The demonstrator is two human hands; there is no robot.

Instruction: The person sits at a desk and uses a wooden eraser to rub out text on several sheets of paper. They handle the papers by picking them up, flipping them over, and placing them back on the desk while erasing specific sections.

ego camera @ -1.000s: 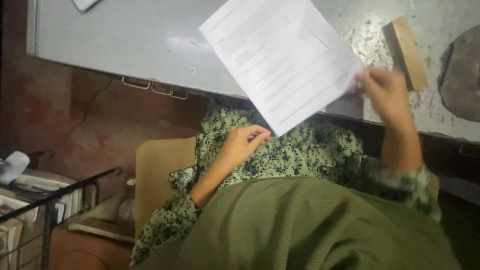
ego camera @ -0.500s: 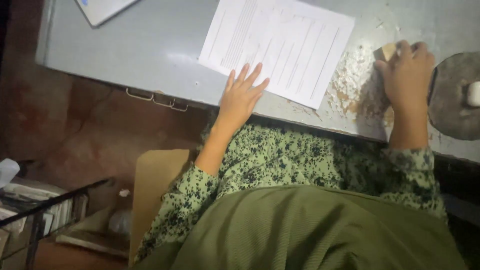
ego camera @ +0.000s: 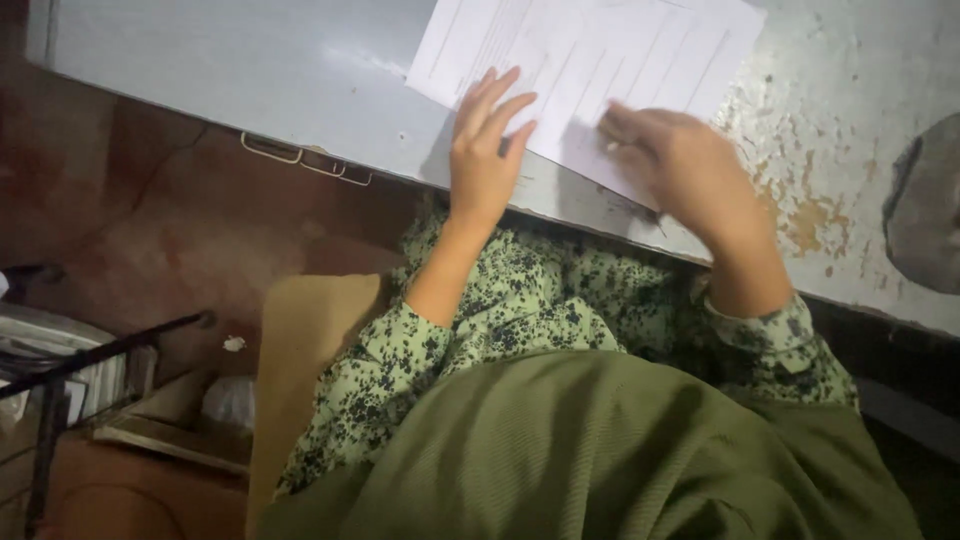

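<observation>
- Paper sheet [ego camera: 600, 70], white with faint printed lines, lying flat on the grey metal desk [ego camera: 250, 70] at upper centre of the frame, top edge cut off by the frame.
- Left hand [ego camera: 485, 155] at centre, palm down, fingers stretched out flat and slightly spread, fingertips resting on the lower left edge of the sheet; released, gripping nothing.
- Right hand [ego camera: 690, 170] just right of centre, laid on the lower right part of the sheet, fingers loosely curled and pointing left; blurred, so cannot tell whether pinching the paper or only pressing on it.
- Both hands close together, touching the same sheet, not touching each other.
- Green floral sleeves [ego camera: 520, 310] reaching from the lower centre up to both wrists; plain olive cloth [ego camera: 600, 460] filling the bottom of the frame.
- Desk surface at right worn, paint chipped with rusty patches [ego camera: 810, 215]; dark round patch [ego camera: 925, 210] at the far right edge.
- Metal drawer handle [ego camera: 305, 160] under the desk edge, left of the left hand.
- Black wire rack [ego camera: 60, 370] with stacked books or papers at lower left, well apart from the hands.
- Tan cardboard piece [ego camera: 300, 350] beside the left sleeve.
</observation>
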